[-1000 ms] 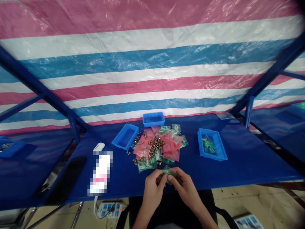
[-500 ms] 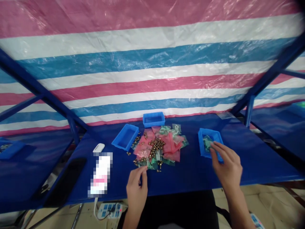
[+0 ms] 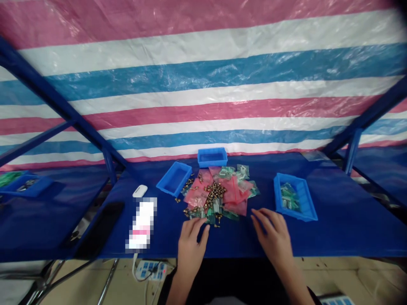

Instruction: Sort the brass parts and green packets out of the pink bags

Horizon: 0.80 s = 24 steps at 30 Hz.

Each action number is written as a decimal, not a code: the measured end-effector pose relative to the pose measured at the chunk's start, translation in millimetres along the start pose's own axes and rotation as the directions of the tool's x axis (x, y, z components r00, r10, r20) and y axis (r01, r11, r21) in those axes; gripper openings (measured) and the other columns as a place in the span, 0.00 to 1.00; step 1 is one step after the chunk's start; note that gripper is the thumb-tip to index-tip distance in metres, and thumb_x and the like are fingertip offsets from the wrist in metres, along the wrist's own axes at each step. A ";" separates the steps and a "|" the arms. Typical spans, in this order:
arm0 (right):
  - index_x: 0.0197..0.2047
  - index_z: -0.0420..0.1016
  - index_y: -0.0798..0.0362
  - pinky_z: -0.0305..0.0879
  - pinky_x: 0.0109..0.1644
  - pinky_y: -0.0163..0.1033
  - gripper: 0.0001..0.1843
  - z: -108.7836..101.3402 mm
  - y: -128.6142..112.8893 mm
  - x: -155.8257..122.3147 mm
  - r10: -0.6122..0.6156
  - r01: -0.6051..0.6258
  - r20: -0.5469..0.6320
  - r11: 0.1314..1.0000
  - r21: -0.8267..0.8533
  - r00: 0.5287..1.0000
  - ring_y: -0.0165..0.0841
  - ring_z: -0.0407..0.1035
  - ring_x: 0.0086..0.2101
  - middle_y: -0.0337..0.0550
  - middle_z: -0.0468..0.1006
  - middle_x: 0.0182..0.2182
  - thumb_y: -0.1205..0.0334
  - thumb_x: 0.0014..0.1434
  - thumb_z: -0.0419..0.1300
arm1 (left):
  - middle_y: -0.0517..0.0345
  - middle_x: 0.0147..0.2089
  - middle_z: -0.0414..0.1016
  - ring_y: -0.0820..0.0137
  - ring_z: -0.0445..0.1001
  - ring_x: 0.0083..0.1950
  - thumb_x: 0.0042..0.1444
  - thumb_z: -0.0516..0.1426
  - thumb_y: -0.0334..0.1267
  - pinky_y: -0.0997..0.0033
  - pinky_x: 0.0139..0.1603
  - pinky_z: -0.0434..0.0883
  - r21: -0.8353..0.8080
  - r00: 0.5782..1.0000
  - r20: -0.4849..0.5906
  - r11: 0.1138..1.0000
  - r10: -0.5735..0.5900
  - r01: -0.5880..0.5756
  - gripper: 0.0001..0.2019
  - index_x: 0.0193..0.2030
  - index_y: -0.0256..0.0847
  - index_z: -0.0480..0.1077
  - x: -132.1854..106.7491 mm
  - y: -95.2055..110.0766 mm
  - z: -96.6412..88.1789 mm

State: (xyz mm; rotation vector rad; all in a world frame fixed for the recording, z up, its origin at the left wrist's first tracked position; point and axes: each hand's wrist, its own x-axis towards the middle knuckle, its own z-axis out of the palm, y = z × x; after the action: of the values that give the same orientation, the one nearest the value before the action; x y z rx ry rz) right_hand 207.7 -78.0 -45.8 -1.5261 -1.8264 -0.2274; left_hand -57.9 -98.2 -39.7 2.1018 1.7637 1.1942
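A heap of pink and green-tinted plastic bags (image 3: pixel 227 195) lies mid-table, with loose brass fittings (image 3: pixel 211 195) scattered over it. My left hand (image 3: pixel 192 241) rests at the heap's front edge, fingertips among the bags and fittings, and shows nothing held. My right hand (image 3: pixel 271 233) is just right of the heap, fingers spread over the blue table cover (image 3: pixel 333 233). It holds nothing. The nearest container to it is a blue plastic tray (image 3: pixel 295 197), which contains green-tinted bags.
Two more blue trays (image 3: pixel 174 179) (image 3: pixel 212 157) stand beside and behind the heap. At left lie a white oval device (image 3: pixel 140 190), a pixelated white package (image 3: pixel 141 224) and a black phone (image 3: pixel 101 224). A power strip (image 3: pixel 151 270) sits below the table edge.
My hands have parted from the bag held between them; that bag no longer shows in them. My right hand has come back from the right tray toward the heap. The view has shifted slightly.
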 end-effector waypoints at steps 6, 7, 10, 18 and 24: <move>0.56 0.74 0.49 0.67 0.54 0.50 0.15 27.8 -29.1 10.9 0.021 -0.049 0.178 0.987 0.155 0.984 0.43 0.69 0.49 0.52 0.73 0.51 0.61 0.68 0.55 | 0.52 0.47 0.76 0.65 0.75 0.51 0.65 0.55 0.35 0.63 0.54 0.74 -0.012 0.999 0.032 1.000 -0.022 0.022 0.12 0.52 0.46 0.74 -2.9 7.2 9.9; 0.53 0.75 0.49 0.68 0.54 0.48 0.13 28.5 -28.2 11.7 0.028 -0.061 0.172 0.979 0.195 0.985 0.42 0.69 0.48 0.50 0.75 0.49 0.62 0.68 0.54 | 0.53 0.47 0.76 0.65 0.74 0.50 0.65 0.54 0.34 0.63 0.54 0.74 -0.018 0.999 0.028 0.999 -0.027 0.028 0.11 0.51 0.46 0.74 -3.4 6.8 11.2; 0.46 0.78 0.50 0.69 0.52 0.44 0.10 25.4 -20.9 11.6 0.091 -0.123 0.122 0.947 0.296 0.988 0.38 0.72 0.44 0.46 0.77 0.44 0.61 0.68 0.54 | 0.53 0.46 0.76 0.66 0.74 0.50 0.65 0.55 0.33 0.64 0.54 0.73 -0.046 0.999 -0.005 0.998 -0.043 0.043 0.11 0.51 0.45 0.74 -4.0 4.2 14.0; 0.44 0.78 0.50 0.69 0.45 0.38 0.10 -3.7 -6.2 22.9 0.472 -0.425 0.033 0.758 0.495 0.881 0.35 0.74 0.39 0.42 0.80 0.40 0.54 0.64 0.60 | 0.52 0.46 0.76 0.66 0.74 0.50 0.63 0.56 0.31 0.66 0.54 0.72 -0.135 0.996 -0.069 0.990 -0.051 0.041 0.12 0.50 0.45 0.75 -2.8 0.4 15.7; 0.43 0.79 0.50 0.68 0.46 0.39 0.09 -34.2 -28.4 36.7 0.570 -0.390 -0.030 0.598 0.700 0.821 0.37 0.73 0.43 0.46 0.79 0.43 0.57 0.61 0.64 | 0.52 0.46 0.78 0.65 0.76 0.46 0.63 0.56 0.35 0.67 0.49 0.73 -0.363 0.981 -0.013 0.915 -0.195 0.177 0.10 0.47 0.46 0.77 -1.5 22.9 11.3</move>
State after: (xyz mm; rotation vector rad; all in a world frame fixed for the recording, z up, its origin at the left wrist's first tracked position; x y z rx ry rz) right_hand 195.1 -76.5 10.4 -1.3094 -1.0292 0.4533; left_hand -33.1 -102.3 -34.9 1.6722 1.5738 1.3981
